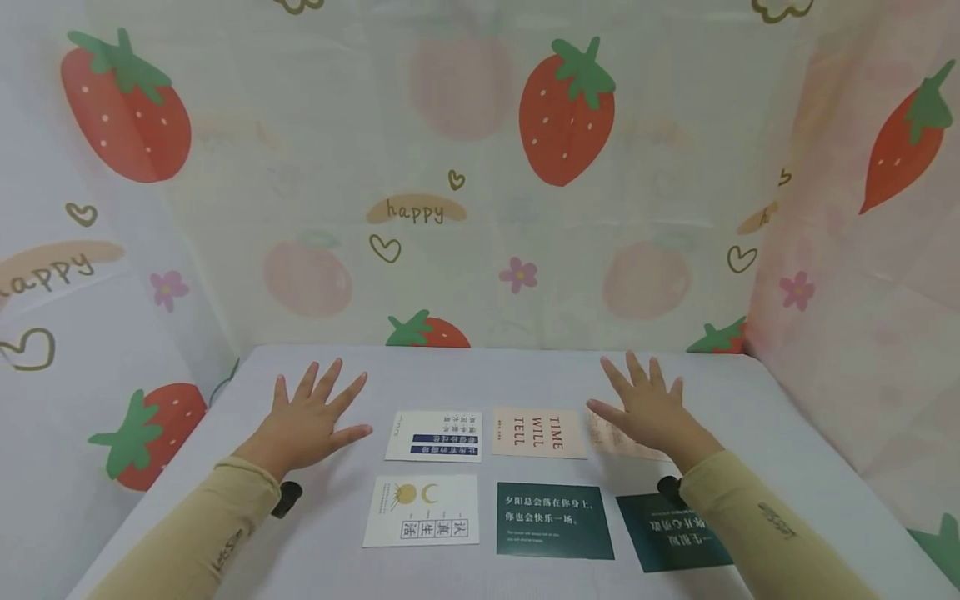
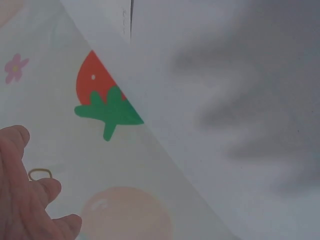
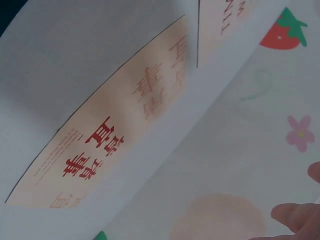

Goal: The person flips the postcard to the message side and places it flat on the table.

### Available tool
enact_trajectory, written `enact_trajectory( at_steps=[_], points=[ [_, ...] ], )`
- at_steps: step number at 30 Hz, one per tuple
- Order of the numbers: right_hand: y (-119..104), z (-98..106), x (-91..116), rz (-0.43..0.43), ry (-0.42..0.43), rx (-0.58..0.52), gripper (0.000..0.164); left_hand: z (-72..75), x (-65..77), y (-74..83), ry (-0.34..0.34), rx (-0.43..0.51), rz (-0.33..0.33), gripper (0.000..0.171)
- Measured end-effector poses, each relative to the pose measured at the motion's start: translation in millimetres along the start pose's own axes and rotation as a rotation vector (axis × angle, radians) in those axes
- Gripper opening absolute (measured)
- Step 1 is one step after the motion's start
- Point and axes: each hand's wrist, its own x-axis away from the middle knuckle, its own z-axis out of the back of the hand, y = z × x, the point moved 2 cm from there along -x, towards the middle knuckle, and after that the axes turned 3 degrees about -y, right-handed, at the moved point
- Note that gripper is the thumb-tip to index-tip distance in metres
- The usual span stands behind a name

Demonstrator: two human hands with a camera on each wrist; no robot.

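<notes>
My left hand (image 1: 303, 425) is held over the table with its fingers spread, just left of the cards and holding nothing. Nearest to it are a white card with blue bars (image 1: 433, 436) and a white card with a sun and moon (image 1: 422, 510). My right hand (image 1: 648, 408), also spread and empty, overlaps a peach card with red characters (image 3: 100, 150) in the head view. Beside that lies a peach card with large red English lettering (image 1: 540, 433). A dark green card (image 1: 555, 521) lies in the near row; another dark green card (image 1: 667, 533) is partly hidden by the right forearm.
The cards lie flat in two rows on a white table (image 1: 322, 533). A strawberry-print cloth (image 1: 480, 275) stands as a wall behind the table and along both sides. Dark wrist-camera pieces (image 1: 287, 500) sit under the sleeved wrists. Finger shadows fall on the tabletop.
</notes>
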Motion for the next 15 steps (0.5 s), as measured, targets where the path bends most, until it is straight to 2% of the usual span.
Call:
enact_trajectory(
  at_steps=[7,15],
  points=[
    [-9.5,-1.8,-6.4,0.012,0.0,-0.041,0.081,-7.3,-4.1,-1.3,0.011,0.038,0.009,0.079],
    [-22.3,-5.6,-13.5,0.01,-0.002,-0.057,0.083,-4.0,-5.5,3.2,0.0,0.164,0.028,0.081]
  ],
)
